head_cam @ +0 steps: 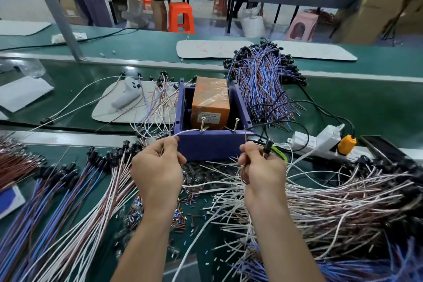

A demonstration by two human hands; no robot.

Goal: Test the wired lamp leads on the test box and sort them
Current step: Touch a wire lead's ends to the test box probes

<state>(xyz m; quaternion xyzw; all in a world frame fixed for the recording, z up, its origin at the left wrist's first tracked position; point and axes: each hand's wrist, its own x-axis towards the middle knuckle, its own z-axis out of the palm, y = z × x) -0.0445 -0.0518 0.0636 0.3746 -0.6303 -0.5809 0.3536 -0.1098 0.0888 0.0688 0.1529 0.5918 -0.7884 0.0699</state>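
Observation:
A purple test box (212, 144) with an orange block (210, 103) inside stands at the table's middle; two brass screws (202, 124) stick up from its front wall. My left hand (158, 167) pinches a white lead (186, 132) whose bare tip touches the left screw. My right hand (261, 167) pinches a red lead (245, 137) pointing up just right of the right screw (235, 124), and also holds a black lamp holder (267, 146) between its fingers.
White and red leads (332, 201) heap at the right, blue and red leads with black holders (57, 190) fan out at the left, and a blue bundle (263, 80) lies behind the box. A white power strip (320, 142) sits right of the box. Cut insulation bits litter the mat.

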